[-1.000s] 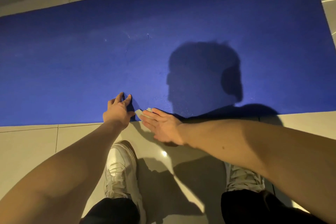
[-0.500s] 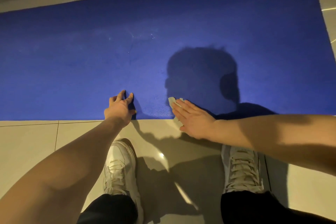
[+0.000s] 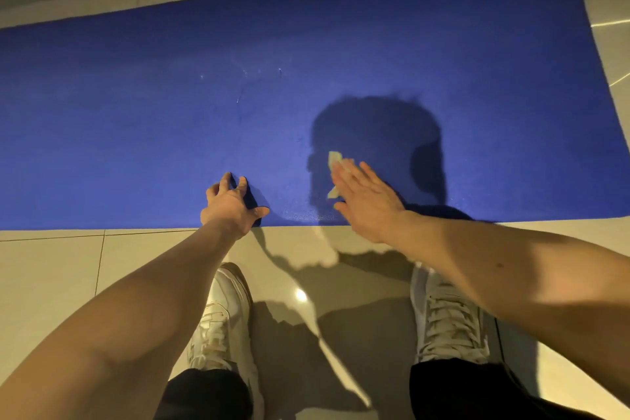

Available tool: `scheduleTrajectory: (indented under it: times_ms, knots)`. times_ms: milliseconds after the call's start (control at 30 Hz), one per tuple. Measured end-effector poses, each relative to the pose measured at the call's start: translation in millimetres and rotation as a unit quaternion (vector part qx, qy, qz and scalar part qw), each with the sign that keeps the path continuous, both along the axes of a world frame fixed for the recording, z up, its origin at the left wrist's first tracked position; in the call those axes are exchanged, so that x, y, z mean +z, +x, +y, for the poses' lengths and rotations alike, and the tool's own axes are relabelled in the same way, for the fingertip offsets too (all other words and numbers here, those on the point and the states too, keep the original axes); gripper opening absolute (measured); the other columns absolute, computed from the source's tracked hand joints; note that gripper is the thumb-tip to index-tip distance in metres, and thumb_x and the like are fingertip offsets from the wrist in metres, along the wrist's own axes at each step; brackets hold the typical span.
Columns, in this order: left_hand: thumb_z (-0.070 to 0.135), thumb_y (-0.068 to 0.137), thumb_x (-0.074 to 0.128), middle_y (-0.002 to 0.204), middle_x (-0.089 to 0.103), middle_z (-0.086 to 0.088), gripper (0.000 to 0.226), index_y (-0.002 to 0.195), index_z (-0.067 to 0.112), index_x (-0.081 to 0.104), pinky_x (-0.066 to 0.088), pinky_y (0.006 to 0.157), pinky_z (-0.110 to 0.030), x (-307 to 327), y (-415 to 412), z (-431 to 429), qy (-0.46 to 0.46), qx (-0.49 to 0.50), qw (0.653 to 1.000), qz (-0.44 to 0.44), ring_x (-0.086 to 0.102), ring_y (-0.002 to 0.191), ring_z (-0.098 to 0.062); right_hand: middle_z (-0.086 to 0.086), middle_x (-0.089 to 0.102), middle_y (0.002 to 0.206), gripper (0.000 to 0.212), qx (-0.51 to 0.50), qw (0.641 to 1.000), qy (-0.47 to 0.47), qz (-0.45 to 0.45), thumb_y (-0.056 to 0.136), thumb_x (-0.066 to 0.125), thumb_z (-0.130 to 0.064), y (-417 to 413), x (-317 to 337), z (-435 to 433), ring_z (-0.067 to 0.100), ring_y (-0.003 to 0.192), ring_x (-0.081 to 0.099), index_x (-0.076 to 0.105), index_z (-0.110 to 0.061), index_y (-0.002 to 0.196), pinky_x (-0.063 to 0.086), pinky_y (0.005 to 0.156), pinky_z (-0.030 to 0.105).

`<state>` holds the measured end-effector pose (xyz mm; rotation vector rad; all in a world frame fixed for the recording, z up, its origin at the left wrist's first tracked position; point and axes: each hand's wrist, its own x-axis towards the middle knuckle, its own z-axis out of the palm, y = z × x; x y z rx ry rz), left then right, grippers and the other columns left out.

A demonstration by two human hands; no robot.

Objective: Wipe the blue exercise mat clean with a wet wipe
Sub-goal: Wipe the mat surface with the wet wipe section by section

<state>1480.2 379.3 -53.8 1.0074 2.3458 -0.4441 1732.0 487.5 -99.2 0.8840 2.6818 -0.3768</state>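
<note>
blue mat (image 3: pixel 136 129) is lying flat; the right hand (image 3: pixel 364 201), fingers straight, is pressing the wet wipe (image 3: pixel 334 158) down near the mat's front edge, and the left hand (image 3: pixel 231 204) is bracing that edge, fingers spread, holding nothing. uneven pressure is risking bunching the wipe.

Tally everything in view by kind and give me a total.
Blue exercise mat: 1
Wet wipe: 1
Hands: 2 (left hand, right hand)
White shoes: 2 (left shoe, right shoe)
Total: 6
</note>
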Motion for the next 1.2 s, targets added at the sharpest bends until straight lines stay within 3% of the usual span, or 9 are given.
scheduleTrajectory:
  times_ms: [233, 367, 533, 667, 733, 833, 1000, 1100, 1200]
  knots:
    - [0.064, 0.090, 0.057, 0.166, -0.003, 0.011, 0.089, 0.160, 0.034, 0.011, 0.044, 0.086, -0.044, -3, 0, 0, -0.003, 0.001, 1.000, 0.006, 0.002, 0.150, -0.022, 0.020, -0.023, 0.165, 0.071, -0.163, 0.986, 0.000, -0.021, 0.110, 0.021, -0.042, 6, -3, -2, 0.036, 0.154, -0.019, -0.005, 0.002, 0.159, -0.010, 0.126, 0.048]
    - [0.062, 0.091, 0.058, 0.166, -0.004, 0.010, 0.089, 0.160, 0.032, 0.010, 0.046, 0.094, -0.048, -5, 0, 1, -0.001, 0.007, 1.000, -0.003, 0.002, 0.150, -0.023, 0.027, -0.030, 0.161, 0.069, -0.079, 0.997, 0.004, 0.002, 0.108, 0.022, -0.033, -34, -9, -32, 0.042, 0.149, -0.029, -0.007, 0.004, 0.159, -0.011, 0.124, 0.053]
    - [0.058, 0.090, 0.062, 0.165, 0.003, 0.001, 0.091, 0.159, 0.021, 0.018, 0.040, 0.110, -0.047, -12, -5, 6, 0.011, 0.022, 0.999, -0.031, 0.005, 0.149, -0.029, 0.019, -0.014, 0.168, 0.068, 0.057, 0.998, 0.025, 0.003, 0.105, 0.028, -0.026, -54, -4, -37, 0.038, 0.152, -0.024, -0.001, 0.001, 0.160, -0.011, 0.124, 0.052]
    - [0.058, 0.086, 0.068, 0.159, 0.024, -0.003, 0.079, 0.147, 0.013, 0.044, 0.037, 0.112, -0.050, -14, -6, 19, 0.102, 0.048, 0.993, -0.025, 0.023, 0.142, -0.031, 0.016, -0.011, 0.169, 0.067, -0.015, 0.993, 0.116, -0.023, 0.109, 0.022, -0.039, -28, -9, -8, 0.038, 0.153, -0.021, 0.001, -0.002, 0.161, -0.007, 0.123, 0.059]
    - [0.054, 0.086, 0.071, 0.163, 0.015, -0.001, 0.086, 0.153, 0.017, 0.033, 0.036, 0.113, -0.050, -17, -2, 23, 0.119, 0.041, 0.991, -0.039, 0.015, 0.147, -0.029, 0.015, -0.009, 0.170, 0.067, -0.052, 0.991, 0.121, -0.028, 0.109, 0.022, -0.039, -10, -13, 10, 0.035, 0.155, -0.019, 0.001, -0.003, 0.161, -0.005, 0.124, 0.055]
    - [0.057, 0.087, 0.068, 0.166, 0.003, 0.003, 0.095, 0.159, 0.027, 0.015, 0.039, 0.109, -0.051, -21, 5, 28, 0.073, 0.028, 0.996, -0.037, 0.000, 0.152, -0.027, 0.016, -0.008, 0.169, 0.064, -0.088, 0.990, 0.109, -0.013, 0.109, 0.025, -0.033, 8, -18, 27, 0.034, 0.156, -0.013, 0.007, -0.001, 0.161, -0.002, 0.127, 0.048]
    - [0.065, 0.087, 0.062, 0.166, -0.001, 0.006, 0.095, 0.160, 0.032, 0.009, 0.045, 0.099, -0.051, -15, 6, 28, 0.030, 0.008, 0.999, -0.015, 0.000, 0.151, -0.026, 0.031, -0.015, 0.164, 0.069, -0.131, 0.990, 0.052, -0.006, 0.106, 0.031, -0.030, -23, -15, 5, 0.043, 0.153, -0.020, 0.004, 0.008, 0.158, -0.003, 0.126, 0.051]
    - [0.066, 0.087, 0.060, 0.166, -0.003, 0.006, 0.095, 0.160, 0.033, 0.008, 0.046, 0.099, -0.050, -14, 6, 28, 0.028, 0.007, 1.000, -0.011, -0.001, 0.151, -0.026, 0.033, -0.017, 0.163, 0.069, -0.035, 0.999, 0.030, 0.016, 0.105, 0.032, -0.027, -53, -18, -22, 0.046, 0.150, -0.024, 0.001, 0.008, 0.157, -0.006, 0.125, 0.053]
    - [0.067, 0.087, 0.060, 0.166, -0.004, 0.007, 0.096, 0.160, 0.033, 0.008, 0.046, 0.099, -0.049, -15, 6, 28, 0.024, 0.004, 1.000, -0.011, -0.001, 0.151, -0.025, 0.028, -0.007, 0.166, 0.067, 0.070, 0.995, 0.014, 0.064, 0.106, 0.036, -0.027, -68, -26, -32, 0.040, 0.155, -0.014, 0.009, 0.006, 0.158, 0.000, 0.126, 0.049]
